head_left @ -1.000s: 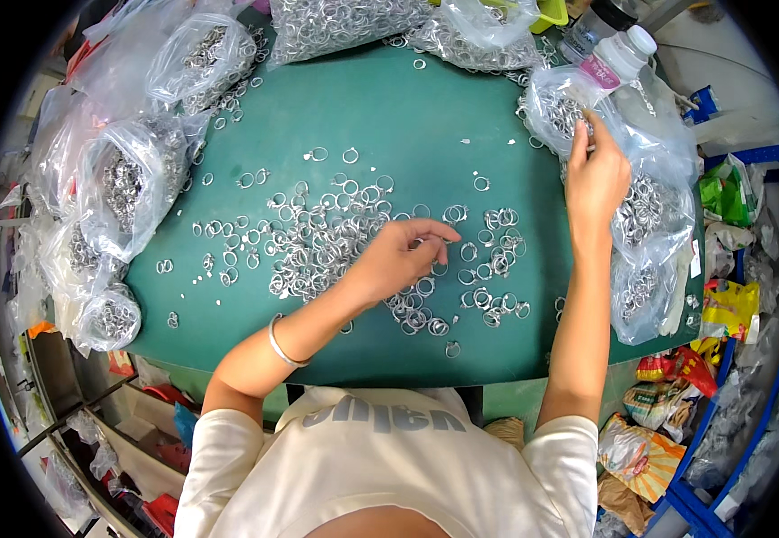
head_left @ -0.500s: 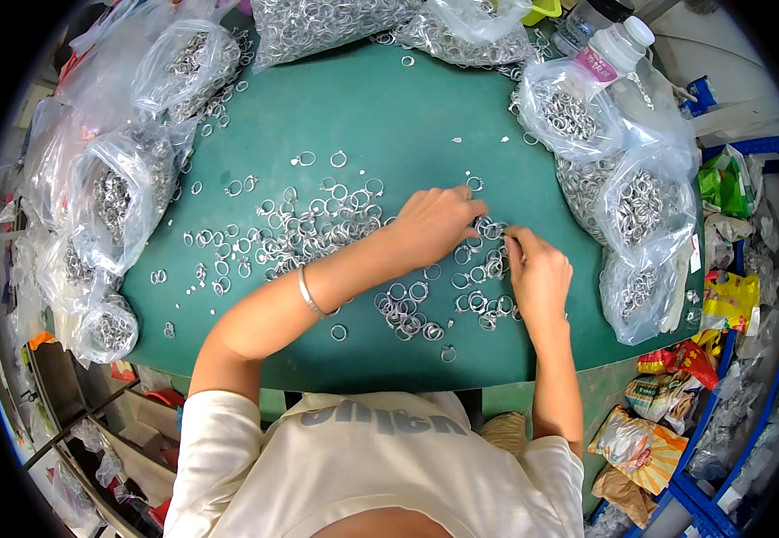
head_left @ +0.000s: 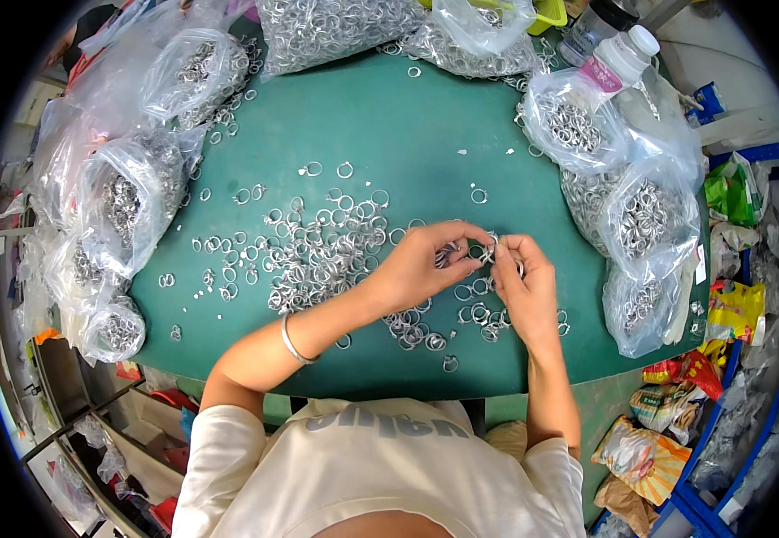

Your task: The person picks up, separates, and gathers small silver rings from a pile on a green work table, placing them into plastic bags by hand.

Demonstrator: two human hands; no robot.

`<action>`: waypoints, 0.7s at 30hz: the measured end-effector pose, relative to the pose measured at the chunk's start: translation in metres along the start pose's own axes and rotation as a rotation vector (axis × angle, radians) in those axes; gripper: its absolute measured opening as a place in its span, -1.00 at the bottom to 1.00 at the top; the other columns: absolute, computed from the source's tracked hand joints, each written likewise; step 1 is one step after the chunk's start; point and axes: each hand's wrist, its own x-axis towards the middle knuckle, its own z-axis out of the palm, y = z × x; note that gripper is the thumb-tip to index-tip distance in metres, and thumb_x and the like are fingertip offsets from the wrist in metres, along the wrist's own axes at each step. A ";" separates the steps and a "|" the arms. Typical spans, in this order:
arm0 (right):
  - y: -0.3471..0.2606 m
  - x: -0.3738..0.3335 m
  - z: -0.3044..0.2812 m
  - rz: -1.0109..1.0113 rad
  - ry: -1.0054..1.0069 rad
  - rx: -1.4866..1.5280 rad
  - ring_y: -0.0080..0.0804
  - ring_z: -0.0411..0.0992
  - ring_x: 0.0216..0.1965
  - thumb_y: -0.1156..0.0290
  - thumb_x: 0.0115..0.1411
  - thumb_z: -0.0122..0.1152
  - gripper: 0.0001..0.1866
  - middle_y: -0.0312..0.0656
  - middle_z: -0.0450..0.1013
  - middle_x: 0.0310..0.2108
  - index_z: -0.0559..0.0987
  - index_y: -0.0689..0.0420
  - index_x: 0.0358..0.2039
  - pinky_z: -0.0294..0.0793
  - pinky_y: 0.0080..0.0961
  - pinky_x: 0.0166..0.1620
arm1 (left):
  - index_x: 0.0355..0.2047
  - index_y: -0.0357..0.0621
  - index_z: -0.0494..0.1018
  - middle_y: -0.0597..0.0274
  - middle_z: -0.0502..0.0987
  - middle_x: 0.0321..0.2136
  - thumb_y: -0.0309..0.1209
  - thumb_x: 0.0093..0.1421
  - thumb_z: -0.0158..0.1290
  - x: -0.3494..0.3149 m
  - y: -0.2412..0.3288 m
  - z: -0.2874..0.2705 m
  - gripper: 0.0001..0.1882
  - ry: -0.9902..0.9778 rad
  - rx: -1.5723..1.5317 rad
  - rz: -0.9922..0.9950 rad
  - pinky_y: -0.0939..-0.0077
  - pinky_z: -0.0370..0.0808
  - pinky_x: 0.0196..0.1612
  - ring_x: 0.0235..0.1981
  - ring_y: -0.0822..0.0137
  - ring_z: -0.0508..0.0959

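My left hand (head_left: 421, 264), with a silver bangle (head_left: 291, 337) on its wrist, curves in from the left, thumb and fingers closed on a silver ring (head_left: 486, 253). From the right my right hand (head_left: 528, 282) meets it, its thumb and fingers pinching rings at the same spot. Exactly how many rings lie between the fingertips is partly hidden. Left of my left hand spreads a loose pile of silver rings (head_left: 326, 242). Smaller groups of rings lie below the hands, one cluster (head_left: 412, 332) near the left wrist and another cluster (head_left: 486, 321) by the right.
Open plastic bags full of rings line the table's left (head_left: 120, 211), far (head_left: 340, 31) and right (head_left: 648, 215) sides. A white bottle (head_left: 624, 58) stands at the far right corner. The green table's curved front edge runs close to my body. Colourful packets (head_left: 735, 305) fill a blue rack at right.
My left hand has drawn back toward me, and my right hand has closed in beside it. Their fingertips now meet around rings, raised over the table.
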 end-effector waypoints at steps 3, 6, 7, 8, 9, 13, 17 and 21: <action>0.000 -0.005 0.004 -0.052 0.047 -0.020 -0.70 0.29 -0.61 0.50 0.22 0.10 -0.89 -0.32 0.41 -0.63 0.48 0.26 -0.28 0.25 -0.68 -0.53 | -0.21 -0.22 0.48 0.48 0.25 -0.59 -0.57 0.09 0.14 -0.007 0.005 0.009 -0.78 0.088 -0.052 -0.088 0.69 0.24 -0.47 -0.53 0.63 0.24; -0.003 -0.010 0.009 -0.118 0.082 -0.010 -0.71 0.33 -0.57 0.56 0.21 0.08 -0.91 -0.31 0.43 -0.60 0.47 0.26 -0.27 0.26 -0.72 -0.50 | -0.24 -0.23 0.47 0.40 0.29 -0.60 -0.57 0.07 0.16 -0.010 0.013 0.010 -0.78 0.147 0.035 -0.024 0.66 0.26 -0.50 -0.57 0.57 0.28; -0.005 -0.012 0.010 -0.130 0.085 0.012 -0.71 0.34 -0.55 0.58 0.20 0.08 -0.91 -0.30 0.44 -0.59 0.47 0.26 -0.27 0.27 -0.73 -0.49 | -0.24 -0.24 0.46 0.36 0.31 -0.60 -0.57 0.06 0.17 -0.010 0.010 0.009 -0.77 0.187 0.165 0.067 0.63 0.28 -0.51 -0.58 0.53 0.30; -0.006 -0.013 0.011 -0.105 0.084 0.077 -0.72 0.34 -0.54 0.59 0.20 0.08 -0.91 -0.31 0.44 -0.58 0.48 0.26 -0.27 0.27 -0.73 -0.49 | -0.24 -0.24 0.46 0.31 0.32 -0.60 -0.56 0.05 0.17 -0.010 0.008 0.009 -0.76 0.227 0.296 0.159 0.61 0.29 -0.53 -0.60 0.49 0.33; -0.007 -0.013 0.011 -0.080 0.084 0.142 -0.72 0.34 -0.53 0.60 0.20 0.08 -0.91 -0.31 0.44 -0.57 0.48 0.26 -0.27 0.27 -0.74 -0.48 | -0.24 -0.25 0.45 0.27 0.34 -0.59 -0.57 0.05 0.17 -0.011 0.005 0.010 -0.76 0.231 0.329 0.227 0.56 0.31 -0.54 -0.61 0.43 0.35; -0.008 -0.019 0.009 -0.124 0.114 0.103 -0.71 0.34 -0.54 0.61 0.20 0.07 -0.90 -0.31 0.45 -0.52 0.48 0.27 -0.26 0.29 -0.74 -0.48 | -0.25 -0.24 0.42 0.15 0.38 -0.52 -0.58 0.07 0.14 -0.014 0.000 0.012 -0.78 0.254 0.472 0.440 0.40 0.37 -0.59 -0.62 0.23 0.42; -0.017 -0.022 0.001 -0.066 -0.055 0.102 -0.74 0.25 -0.61 0.59 0.23 0.04 -0.89 -0.31 0.43 -0.51 0.48 0.26 -0.23 0.19 -0.77 -0.57 | -0.26 -0.22 0.41 0.13 0.39 -0.49 -0.59 0.08 0.11 -0.013 -0.008 0.011 -0.80 0.241 0.446 0.501 0.34 0.39 -0.60 -0.61 0.16 0.45; -0.019 -0.021 -0.006 0.088 -0.248 0.421 -0.79 0.14 -0.68 0.52 0.26 0.03 -0.87 -0.34 0.37 -0.55 0.48 0.24 -0.20 0.04 -0.80 -0.65 | -0.28 -0.24 0.42 0.14 0.41 -0.49 -0.59 0.11 0.08 -0.012 -0.010 0.008 -0.85 0.167 0.387 0.440 0.40 0.40 -0.56 -0.62 0.22 0.46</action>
